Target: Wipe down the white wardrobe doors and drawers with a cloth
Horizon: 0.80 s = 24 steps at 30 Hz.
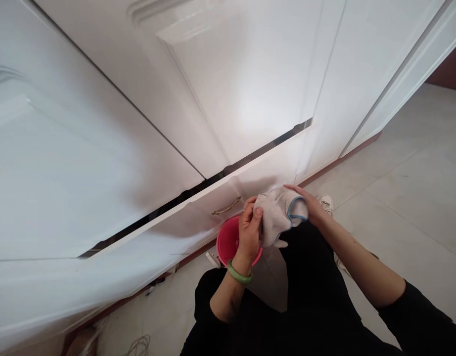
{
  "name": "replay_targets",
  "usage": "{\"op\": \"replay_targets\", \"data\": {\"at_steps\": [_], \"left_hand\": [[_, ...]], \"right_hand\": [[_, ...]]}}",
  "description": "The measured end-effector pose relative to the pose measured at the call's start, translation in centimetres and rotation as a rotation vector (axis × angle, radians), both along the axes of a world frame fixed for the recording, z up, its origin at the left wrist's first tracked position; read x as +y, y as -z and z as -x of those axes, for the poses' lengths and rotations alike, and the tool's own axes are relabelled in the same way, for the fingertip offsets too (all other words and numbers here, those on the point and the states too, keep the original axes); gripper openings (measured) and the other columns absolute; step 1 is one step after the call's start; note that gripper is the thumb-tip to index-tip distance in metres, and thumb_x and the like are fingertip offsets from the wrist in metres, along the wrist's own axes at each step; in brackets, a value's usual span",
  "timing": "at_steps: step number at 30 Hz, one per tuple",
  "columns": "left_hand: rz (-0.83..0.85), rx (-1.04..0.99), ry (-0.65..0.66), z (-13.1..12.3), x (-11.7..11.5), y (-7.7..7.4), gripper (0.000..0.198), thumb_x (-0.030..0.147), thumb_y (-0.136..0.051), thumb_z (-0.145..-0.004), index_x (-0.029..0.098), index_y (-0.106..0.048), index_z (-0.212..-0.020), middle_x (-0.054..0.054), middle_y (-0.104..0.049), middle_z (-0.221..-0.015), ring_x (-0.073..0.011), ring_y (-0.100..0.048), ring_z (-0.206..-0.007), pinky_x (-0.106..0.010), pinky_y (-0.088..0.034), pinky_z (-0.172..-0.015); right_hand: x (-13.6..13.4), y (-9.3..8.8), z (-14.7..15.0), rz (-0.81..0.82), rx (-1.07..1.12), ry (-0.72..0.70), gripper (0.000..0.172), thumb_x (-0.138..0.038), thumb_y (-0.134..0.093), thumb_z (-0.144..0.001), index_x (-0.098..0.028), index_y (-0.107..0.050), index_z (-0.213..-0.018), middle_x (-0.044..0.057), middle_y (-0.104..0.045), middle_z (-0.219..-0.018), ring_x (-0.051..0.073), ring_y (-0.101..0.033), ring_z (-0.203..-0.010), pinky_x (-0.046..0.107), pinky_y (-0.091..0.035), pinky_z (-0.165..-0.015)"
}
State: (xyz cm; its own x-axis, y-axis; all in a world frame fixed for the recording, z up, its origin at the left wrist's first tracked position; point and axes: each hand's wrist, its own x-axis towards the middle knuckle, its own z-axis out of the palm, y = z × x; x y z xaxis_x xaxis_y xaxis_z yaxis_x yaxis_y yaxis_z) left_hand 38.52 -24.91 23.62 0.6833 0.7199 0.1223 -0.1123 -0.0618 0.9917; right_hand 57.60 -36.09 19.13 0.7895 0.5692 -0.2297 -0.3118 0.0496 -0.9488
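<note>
I see the white cloth (pixel 278 216) held in the air, just above the pink bucket (pixel 229 242) on the floor (pixel 398 198). The left hand (pixel 249 231) pinches one end and the right hand (pixel 311 205) clasps the other. If either grip loosens, I think the cloth can fall beside the bucket.

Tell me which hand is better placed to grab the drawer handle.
Probably the left hand: it pinches the cloth just beside the drawer handle; the right hand holds the cloth's far side.
</note>
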Motion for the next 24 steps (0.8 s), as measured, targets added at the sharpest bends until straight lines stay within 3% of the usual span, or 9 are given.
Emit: {"op": "replay_targets", "data": {"at_steps": [3, 6, 9, 10, 12, 14, 17, 21, 24], "left_hand": [[-0.033, -0.014, -0.027, 0.5, -0.5, -0.5, 0.039, 0.056, -0.056, -0.109, 0.025, -0.075, -0.125, -0.010, -0.062, -0.156, -0.0259, -0.066, -0.140, -0.041, -0.056, -0.120], [-0.316, 0.089, 0.148, 0.6, -1.6, 0.6, 0.048, 0.054, -0.049, -0.112, 0.027, -0.068, -0.146, -0.013, -0.054, -0.168, -0.0304, -0.052, -0.159, -0.050, -0.043, -0.135], [-0.593, 0.256, 0.328, 1.4, -1.9, 1.7, 0.076, 0.057, -0.064, -0.104, 0.020, -0.046, -0.168, -0.020, -0.046, -0.174, -0.0378, -0.035, -0.169, -0.061, -0.037, -0.138], [-0.661, 0.296, 0.350, 1.9, -1.6, 1.6, 0.078, 0.055, -0.070, -0.102, 0.019, -0.049, -0.167, -0.022, -0.050, -0.171, -0.0390, -0.041, -0.166, -0.062, -0.042, -0.135], [-0.780, 0.289, 0.285, 2.9, -0.1, 0.7, 0.051, 0.043, -0.071, -0.103, 0.021, -0.068, -0.149, -0.018, -0.068, -0.155, -0.0341, -0.063, -0.149, -0.056, -0.055, -0.125], [-0.933, 0.210, 0.078, 3.6, 2.2, -1.0, 0.029, 0.029, -0.059, -0.109, 0.024, -0.078, -0.131, -0.012, -0.077, -0.143, -0.0262, -0.071, -0.138, -0.049, -0.058, -0.121], [-1.194, 0.144, -0.209, 3.1, 6.3, -3.6, 0.037, 0.022, -0.049, -0.112, 0.018, -0.074, -0.139, -0.013, -0.071, -0.152, -0.0263, -0.054, -0.157, -0.051, -0.047, -0.130], [-1.340, 0.243, -0.303, 1.0, 10.1, -3.9, 0.044, 0.030, -0.043, -0.115, 0.015, -0.070, -0.147, -0.014, -0.072, -0.151, -0.0255, -0.061, -0.148, -0.044, -0.047, -0.127], [-1.369, 0.248, -0.334, 0.2, 10.8, -3.1, 0.047, 0.029, -0.038, -0.115, 0.015, -0.072, -0.145, -0.014, -0.075, -0.146, -0.0245, -0.068, -0.137, -0.041, -0.048, -0.123]], "right_hand": [[-0.1, 0.7, 4.3, -0.063, 0.086, -0.038, 0.078, -0.085, -0.068, -0.082, -0.036, -0.072, -0.143, 0.006, -0.056, -0.168, 0.037, -0.060, -0.149, 0.068, -0.040, -0.129], [1.0, 0.2, 8.4, -0.292, 0.201, -0.149, 0.085, -0.087, -0.061, -0.090, -0.043, -0.054, -0.162, 0.002, -0.056, -0.169, 0.029, -0.060, -0.150, 0.054, -0.047, -0.127], [2.6, -0.1, 10.0, -0.293, 0.305, -0.110, 0.076, -0.077, -0.076, -0.083, -0.035, -0.069, -0.146, 0.005, -0.077, -0.138, 0.029, -0.072, -0.129, 0.050, -0.057, -0.118], [3.1, 0.0, 10.1, -0.251, 0.323, -0.083, 0.070, -0.072, -0.081, -0.079, -0.033, -0.074, -0.137, 0.005, -0.080, -0.127, 0.030, -0.075, -0.120, 0.051, -0.060, -0.114], [3.7, -0.1, 10.0, -0.193, 0.267, 0.006, 0.059, -0.067, -0.080, -0.080, -0.027, -0.077, -0.124, 0.008, -0.081, -0.115, 0.032, -0.077, -0.112, 0.053, -0.063, -0.108], [4.2, -0.7, 10.3, -0.214, 0.106, 0.147, 0.057, -0.069, -0.064, -0.093, -0.026, -0.073, -0.130, 0.011, -0.078, -0.129, 0.033, -0.074, -0.124, 0.053, -0.060, -0.113], [5.8, -2.2, 11.4, -0.325, -0.192, 0.227, 0.065, -0.071, -0.045, -0.103, -0.030, -0.061, -0.150, 0.010, -0.061, -0.160, 0.031, -0.058, -0.150, 0.051, -0.047, -0.129], [11.1, -1.8, 11.7, -0.196, -0.923, -0.037, 0.072, -0.068, -0.042, -0.102, -0.031, -0.053, -0.163, 0.006, -0.042, -0.177, 0.035, -0.026, -0.171, 0.062, -0.023, -0.141], [15.4, 0.6, 10.0, 0.087, -1.168, -0.164, 0.069, -0.062, -0.050, -0.100, -0.033, -0.056, -0.162, 0.003, -0.045, -0.176, 0.038, -0.021, -0.173, 0.067, -0.019, -0.140]]}}
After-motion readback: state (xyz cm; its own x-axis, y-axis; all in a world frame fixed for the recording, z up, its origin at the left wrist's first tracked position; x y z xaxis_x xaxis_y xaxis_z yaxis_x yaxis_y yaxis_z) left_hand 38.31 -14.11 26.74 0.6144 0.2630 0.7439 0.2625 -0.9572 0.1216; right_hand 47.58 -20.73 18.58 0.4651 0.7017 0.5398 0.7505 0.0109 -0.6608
